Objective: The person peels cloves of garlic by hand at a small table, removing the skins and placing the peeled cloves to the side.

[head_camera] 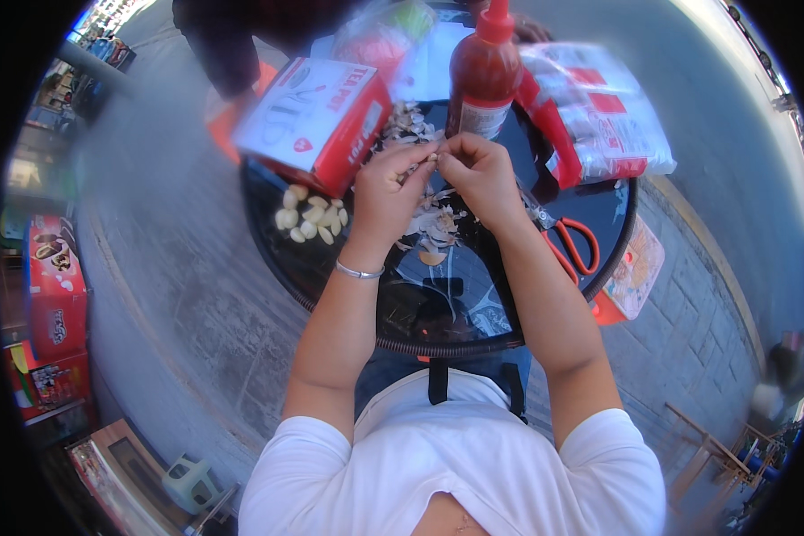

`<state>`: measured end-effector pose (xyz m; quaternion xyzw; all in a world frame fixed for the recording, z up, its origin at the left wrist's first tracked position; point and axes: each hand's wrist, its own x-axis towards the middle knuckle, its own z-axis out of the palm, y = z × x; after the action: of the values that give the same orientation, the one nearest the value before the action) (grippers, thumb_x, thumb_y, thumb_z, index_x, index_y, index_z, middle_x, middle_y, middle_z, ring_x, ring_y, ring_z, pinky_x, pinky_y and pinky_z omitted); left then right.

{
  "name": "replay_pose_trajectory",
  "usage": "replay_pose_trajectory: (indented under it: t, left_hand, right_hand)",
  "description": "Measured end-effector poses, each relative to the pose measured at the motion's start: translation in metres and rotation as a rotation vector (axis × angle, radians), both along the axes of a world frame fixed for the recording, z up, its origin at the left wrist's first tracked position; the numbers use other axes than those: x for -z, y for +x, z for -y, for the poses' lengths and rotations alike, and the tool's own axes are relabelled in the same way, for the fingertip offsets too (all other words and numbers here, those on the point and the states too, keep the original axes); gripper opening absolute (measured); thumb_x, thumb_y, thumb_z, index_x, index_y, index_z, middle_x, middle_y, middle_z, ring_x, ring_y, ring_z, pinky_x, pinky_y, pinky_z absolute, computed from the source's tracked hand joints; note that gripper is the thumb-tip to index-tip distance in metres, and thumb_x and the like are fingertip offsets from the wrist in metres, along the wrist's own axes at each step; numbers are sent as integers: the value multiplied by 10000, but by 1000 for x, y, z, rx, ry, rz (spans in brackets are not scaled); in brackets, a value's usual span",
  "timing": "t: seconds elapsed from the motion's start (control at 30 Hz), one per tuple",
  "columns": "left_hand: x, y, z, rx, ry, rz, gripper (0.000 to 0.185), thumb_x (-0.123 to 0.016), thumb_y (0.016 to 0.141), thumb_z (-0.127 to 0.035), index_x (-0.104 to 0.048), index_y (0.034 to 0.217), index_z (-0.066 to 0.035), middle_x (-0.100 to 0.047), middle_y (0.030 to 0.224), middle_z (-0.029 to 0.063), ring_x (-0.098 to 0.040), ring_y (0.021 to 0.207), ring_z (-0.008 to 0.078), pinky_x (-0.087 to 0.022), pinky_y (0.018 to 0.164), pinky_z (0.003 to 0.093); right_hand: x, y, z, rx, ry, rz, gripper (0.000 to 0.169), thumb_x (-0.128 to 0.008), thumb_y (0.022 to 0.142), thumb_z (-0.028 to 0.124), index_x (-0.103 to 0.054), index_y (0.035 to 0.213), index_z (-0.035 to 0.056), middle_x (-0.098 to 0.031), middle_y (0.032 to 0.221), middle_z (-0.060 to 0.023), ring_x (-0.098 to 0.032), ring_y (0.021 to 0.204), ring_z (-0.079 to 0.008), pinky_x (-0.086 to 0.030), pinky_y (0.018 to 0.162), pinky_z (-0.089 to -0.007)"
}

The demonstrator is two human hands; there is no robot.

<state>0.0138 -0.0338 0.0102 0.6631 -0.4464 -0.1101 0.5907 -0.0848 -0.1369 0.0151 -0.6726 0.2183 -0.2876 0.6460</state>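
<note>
Both hands meet above a round black glass table (402, 321). My left hand (390, 187), with a silver bracelet at the wrist, pinches a small garlic clove (433, 158) between thumb and fingers. The fingertips of my right hand (480, 175) pinch at the same clove's other side. Dry garlic skins (435, 224) lie loose under and beyond the hands. A cluster of peeled garlic cloves (313, 218) rests left of my left wrist. Scissors with red handles (578, 246) lie beside my right forearm, partly hidden by it.
A red and white teapot box (348, 127) stands back left. A red sauce bottle (484, 77) stands behind the hands, with a red and white plastic package (603, 117) to its right. Another person (221, 47) is across the table. Stools flank the table.
</note>
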Motion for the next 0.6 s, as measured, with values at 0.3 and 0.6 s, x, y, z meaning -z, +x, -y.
replay_pose_trajectory:
  t: [0.3, 0.6]
  left_hand:
    - [-5, -6, 2, 8, -31, -348, 232, -595, 842, -15, -624, 1072, -6, -633, 810, -1, -507, 643, 17, -416, 563, 160]
    - [1, -4, 1, 27, 18, -280, 214, -594, 848, -30, -616, 1057, 15, -636, 925, 43, -554, 731, 47, -447, 634, 171]
  right_hand:
    - [10, 4, 3, 153, -122, 71, 85, -623, 747, 43, -573, 794, -7, -554, 738, -14, -509, 657, -61, -420, 584, -208]
    - [0, 1, -3, 177, -386, 3, 96, -617, 776, 41, -557, 815, -23, -556, 757, -70, -532, 664, -105, -434, 598, -240]
